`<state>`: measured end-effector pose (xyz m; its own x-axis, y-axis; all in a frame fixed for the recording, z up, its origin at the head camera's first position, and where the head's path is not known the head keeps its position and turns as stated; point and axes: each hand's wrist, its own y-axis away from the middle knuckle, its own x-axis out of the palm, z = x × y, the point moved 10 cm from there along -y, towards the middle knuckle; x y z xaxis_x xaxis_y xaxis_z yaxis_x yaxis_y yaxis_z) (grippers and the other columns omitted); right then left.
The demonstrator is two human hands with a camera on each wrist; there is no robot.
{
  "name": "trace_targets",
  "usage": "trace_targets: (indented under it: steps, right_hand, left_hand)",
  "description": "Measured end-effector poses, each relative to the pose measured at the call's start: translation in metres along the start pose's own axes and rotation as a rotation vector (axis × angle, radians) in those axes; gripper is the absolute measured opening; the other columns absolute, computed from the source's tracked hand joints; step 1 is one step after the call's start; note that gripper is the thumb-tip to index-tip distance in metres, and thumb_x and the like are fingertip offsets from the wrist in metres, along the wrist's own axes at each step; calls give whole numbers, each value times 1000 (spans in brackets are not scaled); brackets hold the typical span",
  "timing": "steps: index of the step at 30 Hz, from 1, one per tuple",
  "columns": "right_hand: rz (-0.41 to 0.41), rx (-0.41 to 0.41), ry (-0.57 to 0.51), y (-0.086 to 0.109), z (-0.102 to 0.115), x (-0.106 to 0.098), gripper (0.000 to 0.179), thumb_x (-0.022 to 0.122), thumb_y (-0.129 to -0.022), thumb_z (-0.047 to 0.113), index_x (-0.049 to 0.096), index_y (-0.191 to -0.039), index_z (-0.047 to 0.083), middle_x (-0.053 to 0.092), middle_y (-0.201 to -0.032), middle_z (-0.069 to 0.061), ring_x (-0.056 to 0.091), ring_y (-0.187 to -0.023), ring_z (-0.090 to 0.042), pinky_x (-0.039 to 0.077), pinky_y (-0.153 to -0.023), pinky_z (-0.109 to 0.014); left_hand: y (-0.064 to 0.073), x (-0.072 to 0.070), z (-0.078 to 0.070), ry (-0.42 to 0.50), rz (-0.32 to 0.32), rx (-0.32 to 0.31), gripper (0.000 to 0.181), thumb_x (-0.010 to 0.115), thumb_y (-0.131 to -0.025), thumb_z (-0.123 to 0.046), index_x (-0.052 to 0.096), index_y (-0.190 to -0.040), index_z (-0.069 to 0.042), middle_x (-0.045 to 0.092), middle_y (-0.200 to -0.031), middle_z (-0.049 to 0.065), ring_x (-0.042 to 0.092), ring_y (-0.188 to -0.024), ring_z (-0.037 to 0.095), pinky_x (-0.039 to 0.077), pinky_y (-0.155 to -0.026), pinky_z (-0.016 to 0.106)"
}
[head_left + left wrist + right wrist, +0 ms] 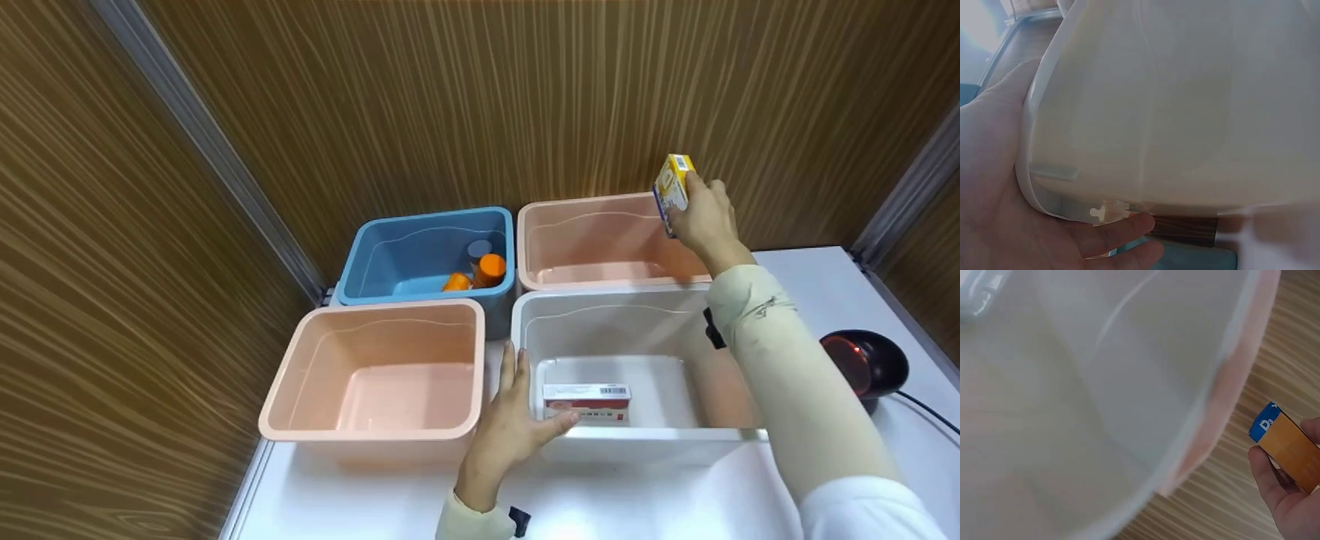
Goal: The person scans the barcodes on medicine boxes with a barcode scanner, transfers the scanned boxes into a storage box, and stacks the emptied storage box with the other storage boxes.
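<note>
My right hand (709,217) grips a small yellow and white carton (671,187) with a blue end, held above the far right pink bin (581,283). The right wrist view shows the carton's (1286,444) orange side and blue end between thumb and fingers. My left hand (510,427) lies at the near left corner of the white bin (630,433), fingers extended and thumb over the front rim. Inside the white bin is a white and red carton (586,403). In the left wrist view that hand (1033,225) rests against the bin's corner.
A blue bin (427,298) at the back left contains several orange-capped containers (489,270). Nearer on the left is another pink bin (375,433). A black device (874,364) with a red glow and a cable sits at the right. Wood-patterned panels (450,97) enclose the table.
</note>
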<state>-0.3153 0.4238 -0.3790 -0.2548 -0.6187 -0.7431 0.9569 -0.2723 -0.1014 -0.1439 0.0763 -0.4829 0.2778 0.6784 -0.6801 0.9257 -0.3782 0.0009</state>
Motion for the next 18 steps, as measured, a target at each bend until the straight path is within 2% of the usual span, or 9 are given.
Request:
trace_targets:
  steps: [7,18]
  right_hand:
    - [29,55,28,4,-20,13,74,59,-101,16,18,-162,8,35,-135,-35,42,-124,-56,36,-103,-66]
    - [1,9,73,6,-20,20,67,63,-97,15,32,-156,3,38,-130,-36,45,-116,-59,37,-99,-68]
  left_hand:
    - [6,2,-5,5,7,21,120,73,-78,-70,13,-162,-8,-12,-169,-1,31,-144,41,41,-107,54]
    - [11,1,-6,-2,10,2,119,74,-78,-68,14,-163,-9,-12,-168,-3,35,-142,41,43,-105,52]
